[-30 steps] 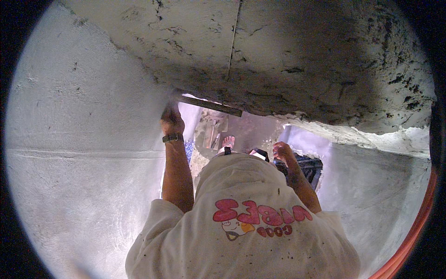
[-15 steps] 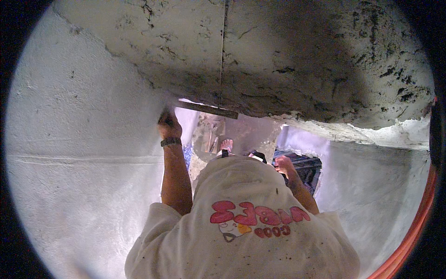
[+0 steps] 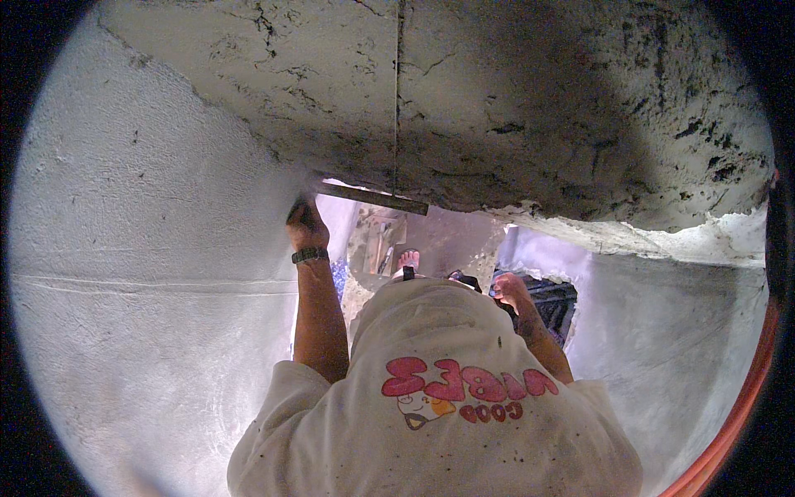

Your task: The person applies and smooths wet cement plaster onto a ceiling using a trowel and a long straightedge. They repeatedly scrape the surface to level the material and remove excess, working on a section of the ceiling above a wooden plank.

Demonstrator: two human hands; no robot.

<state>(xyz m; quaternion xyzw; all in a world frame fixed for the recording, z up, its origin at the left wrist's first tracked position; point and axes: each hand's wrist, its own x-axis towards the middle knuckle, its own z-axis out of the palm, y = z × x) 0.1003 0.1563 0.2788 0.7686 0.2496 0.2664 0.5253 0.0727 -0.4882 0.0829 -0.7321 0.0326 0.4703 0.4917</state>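
Note:
My left hand, with a dark watch on its wrist, is raised beside the left wall. Its fingers are closed at the left end of a narrow grey-brown bar, which juts out to the right under the rough wall face; the exact grip is in shadow. A thin string runs down that face and meets the bar. Lower on the right, my right hand is curled in front of my body. Something dark lies by its fingers, too hidden to name.
Rough, pitted plaster fills the top, with a smoother pale wall at left and another at right. My bare foot is below. A dark opening lies beyond my right hand; an orange-red hose-like strand curves along the right rim.
Both hands, the bar and my body appear slightly further right and lower in the picture, along with a small shift of the view. Neither grip has visibly changed.

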